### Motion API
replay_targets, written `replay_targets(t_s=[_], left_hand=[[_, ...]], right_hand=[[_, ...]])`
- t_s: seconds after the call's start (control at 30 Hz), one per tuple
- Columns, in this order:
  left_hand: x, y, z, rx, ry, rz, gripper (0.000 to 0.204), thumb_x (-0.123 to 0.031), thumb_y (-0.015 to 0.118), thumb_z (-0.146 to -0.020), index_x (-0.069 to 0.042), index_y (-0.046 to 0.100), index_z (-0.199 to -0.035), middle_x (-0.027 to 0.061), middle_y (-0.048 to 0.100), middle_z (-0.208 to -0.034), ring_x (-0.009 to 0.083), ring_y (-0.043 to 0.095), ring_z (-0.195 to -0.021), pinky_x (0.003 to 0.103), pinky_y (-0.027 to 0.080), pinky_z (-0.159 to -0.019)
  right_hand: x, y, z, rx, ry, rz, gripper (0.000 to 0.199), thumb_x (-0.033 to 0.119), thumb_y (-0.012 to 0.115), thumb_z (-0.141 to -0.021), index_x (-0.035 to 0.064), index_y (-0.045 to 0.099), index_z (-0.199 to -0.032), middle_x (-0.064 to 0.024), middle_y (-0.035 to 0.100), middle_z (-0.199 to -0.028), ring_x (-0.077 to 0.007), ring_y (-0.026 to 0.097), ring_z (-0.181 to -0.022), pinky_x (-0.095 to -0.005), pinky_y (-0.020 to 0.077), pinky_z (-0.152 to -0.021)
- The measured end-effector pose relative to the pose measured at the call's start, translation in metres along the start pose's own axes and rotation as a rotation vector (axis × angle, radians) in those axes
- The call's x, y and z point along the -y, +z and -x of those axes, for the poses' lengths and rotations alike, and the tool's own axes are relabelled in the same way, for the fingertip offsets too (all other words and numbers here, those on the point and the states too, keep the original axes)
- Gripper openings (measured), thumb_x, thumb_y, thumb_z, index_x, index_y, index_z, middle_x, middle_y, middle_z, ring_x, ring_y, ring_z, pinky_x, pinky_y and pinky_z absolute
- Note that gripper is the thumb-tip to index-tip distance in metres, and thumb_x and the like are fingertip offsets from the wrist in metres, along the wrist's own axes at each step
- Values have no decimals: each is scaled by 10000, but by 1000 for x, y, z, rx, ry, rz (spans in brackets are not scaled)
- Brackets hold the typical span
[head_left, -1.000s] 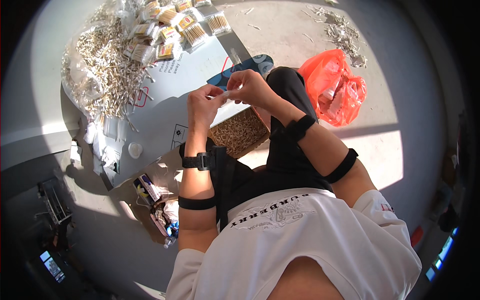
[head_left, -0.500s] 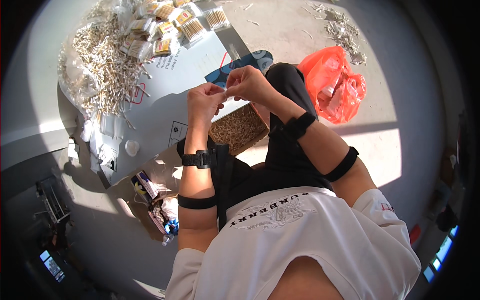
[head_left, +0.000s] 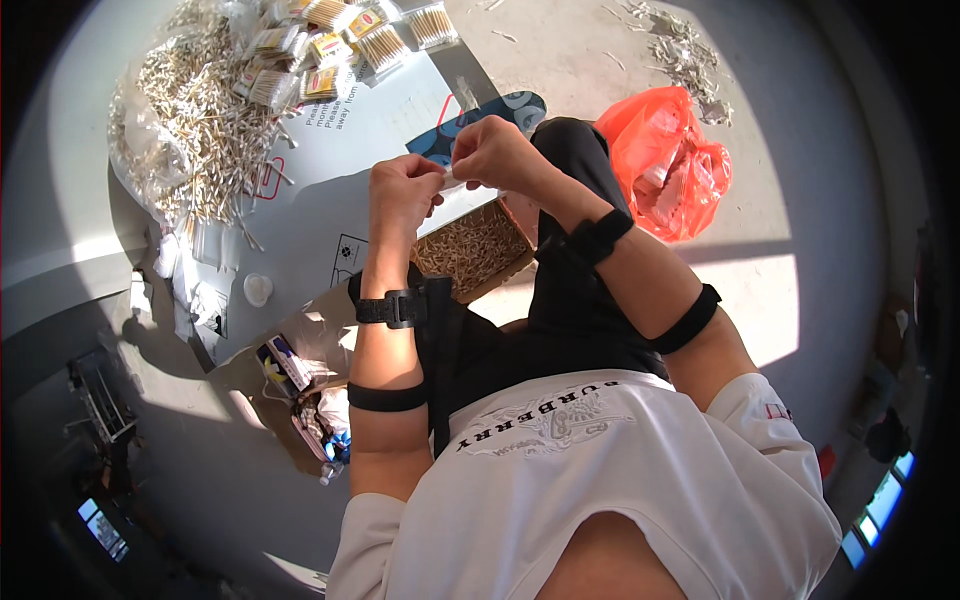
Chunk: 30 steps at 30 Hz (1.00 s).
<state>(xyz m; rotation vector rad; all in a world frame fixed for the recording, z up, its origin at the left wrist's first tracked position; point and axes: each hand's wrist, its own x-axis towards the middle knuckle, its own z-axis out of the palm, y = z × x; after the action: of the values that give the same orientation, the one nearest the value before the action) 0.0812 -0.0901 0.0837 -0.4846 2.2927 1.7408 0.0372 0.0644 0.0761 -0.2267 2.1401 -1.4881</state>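
Note:
My left hand [head_left: 402,195] and my right hand [head_left: 497,157] are close together above the near edge of a white board [head_left: 330,215]. Both pinch a small, clear piece of plastic film [head_left: 450,181], perhaps a little bag, which is mostly hidden by the fingers. Just below my hands is an open cardboard box [head_left: 505,278] holding many short, light brown sticks. A large heap of loose cotton swabs [head_left: 205,130] lies on the left of the board. Several clear packs of cotton swabs [head_left: 382,48] lie beside the heap.
A red plastic bag [head_left: 655,150] stands on the floor to the right of my leg. Scattered swabs [head_left: 685,60] lie beyond it. A small white cup [head_left: 258,290] is at the board's near left, and a carton of odds and ends [head_left: 315,420] sits below.
My hands have drawn slightly apart and shifted a little up, and more of the clear film shows between them. The whole view has moved slightly.

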Motion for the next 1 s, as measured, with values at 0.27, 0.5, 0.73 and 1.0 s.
replay_targets(t_s=[0.27,0.5,0.73,1.0], left_hand=[[6,-4,3,27,48,58,163,40,527,-760,73,672,-826,80,624,-645,125,591,-530,228,428,-439],[18,-10,12,-55,425,-168,131,67,580,-780,32,668,-871,95,653,-736,174,635,-612,293,489,-534],[20,-6,14,-226,833,-526,76,60,633,-744,3,598,-779,129,578,-759,326,598,-697,390,479,-601],[9,-7,19,-136,677,-497,86,31,641,-750,-8,621,-823,124,590,-780,304,608,-686,374,482,-606]], right_hand=[[-11,-6,3,65,-47,-152,77,18,613,-771,-43,659,-759,-45,641,-649,-94,632,-569,-217,487,-503],[-23,-5,15,-5,-325,-133,51,7,650,-787,-8,675,-830,-48,629,-726,-137,640,-665,-256,504,-591],[-23,0,18,-215,-723,290,76,42,646,-783,26,574,-765,-123,559,-779,-335,592,-751,-374,485,-636],[-28,-2,19,-182,-640,332,68,44,635,-801,24,570,-809,-114,553,-809,-310,594,-749,-364,482,-653]])
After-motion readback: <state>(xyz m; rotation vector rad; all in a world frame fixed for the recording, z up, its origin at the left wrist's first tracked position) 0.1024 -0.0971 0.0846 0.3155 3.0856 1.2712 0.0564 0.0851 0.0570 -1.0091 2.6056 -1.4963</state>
